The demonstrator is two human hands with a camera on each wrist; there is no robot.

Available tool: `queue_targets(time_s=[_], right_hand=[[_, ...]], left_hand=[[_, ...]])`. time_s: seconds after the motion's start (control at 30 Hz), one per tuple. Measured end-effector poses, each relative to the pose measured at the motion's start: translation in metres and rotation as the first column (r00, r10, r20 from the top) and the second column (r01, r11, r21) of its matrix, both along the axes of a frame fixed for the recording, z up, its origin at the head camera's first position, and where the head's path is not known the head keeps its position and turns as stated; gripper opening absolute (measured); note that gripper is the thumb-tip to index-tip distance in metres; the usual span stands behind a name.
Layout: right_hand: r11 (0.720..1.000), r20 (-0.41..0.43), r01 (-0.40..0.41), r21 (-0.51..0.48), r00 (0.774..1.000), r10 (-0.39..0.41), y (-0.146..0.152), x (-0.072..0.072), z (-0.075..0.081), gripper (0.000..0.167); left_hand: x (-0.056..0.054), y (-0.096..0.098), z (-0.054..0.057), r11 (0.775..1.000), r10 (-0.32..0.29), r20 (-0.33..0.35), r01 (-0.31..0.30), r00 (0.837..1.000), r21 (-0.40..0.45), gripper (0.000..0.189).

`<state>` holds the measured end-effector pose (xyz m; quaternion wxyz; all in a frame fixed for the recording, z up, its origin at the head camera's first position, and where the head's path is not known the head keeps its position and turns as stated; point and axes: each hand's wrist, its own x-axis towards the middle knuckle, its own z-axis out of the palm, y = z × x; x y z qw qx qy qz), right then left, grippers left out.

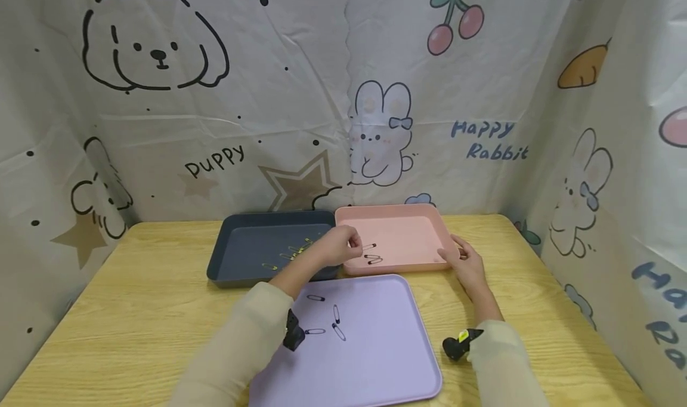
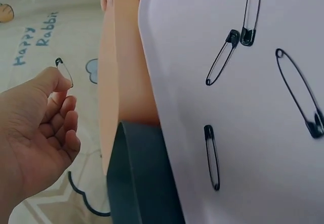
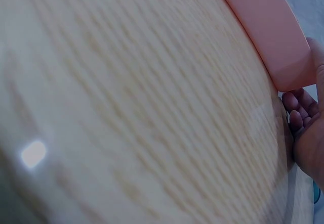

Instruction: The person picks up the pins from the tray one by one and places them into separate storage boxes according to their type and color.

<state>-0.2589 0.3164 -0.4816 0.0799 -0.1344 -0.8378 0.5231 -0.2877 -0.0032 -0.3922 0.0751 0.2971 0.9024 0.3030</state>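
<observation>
My left hand [image 1: 339, 247] is over the left part of the pink tray [image 1: 399, 231]. In the left wrist view its thumb and forefinger pinch a safety pin [image 2: 65, 73] with a black cap, the other fingers curled below. Several black-capped safety pins [image 1: 374, 259] lie in the pink tray beneath this hand. At that tray's right side, my right hand [image 1: 468, 265] grips the rim, thumb on top and fingers outside. Nearer to me, several black-capped safety pins [image 1: 339, 332] lie spread on the lilac tray [image 1: 386, 347].
A dark blue-grey tray [image 1: 241, 240] stands to the left of the pink one, with several yellow safety pins [image 1: 271, 267] in it. All the trays are on a wood-grain table [image 1: 139, 311]. A printed cloth [image 1: 290, 108] hangs behind and at both sides.
</observation>
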Motion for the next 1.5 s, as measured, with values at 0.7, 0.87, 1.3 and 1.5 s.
queue_targets(time_s=[0.7,0.87,1.3,1.5], right_hand=[[1.000,-0.013,0.003,0.007,1.000,-0.002,0.001,-0.001,-0.001,0.066],[1.000,-0.008,0.003,-0.007,1.000,-0.003,0.001,-0.001,-0.001,0.067],[1.000,0.008,0.006,0.011,1.000,-0.006,0.000,0.000,0.002,0.067],[1.000,0.022,0.008,0.008,1.000,-0.008,0.000,0.000,0.001,0.068]], left_hand=[[-0.015,0.034,-0.031,0.977,0.146,0.078,-0.157,0.986,0.144,0.006],[-0.012,0.038,-0.036,0.964,0.203,0.111,-0.218,0.973,0.153,0.007],[-0.013,0.042,-0.040,0.944,0.280,0.132,-0.298,0.951,0.142,0.009],[-0.015,0.045,-0.043,0.939,0.299,0.112,-0.313,0.948,0.141,0.009]])
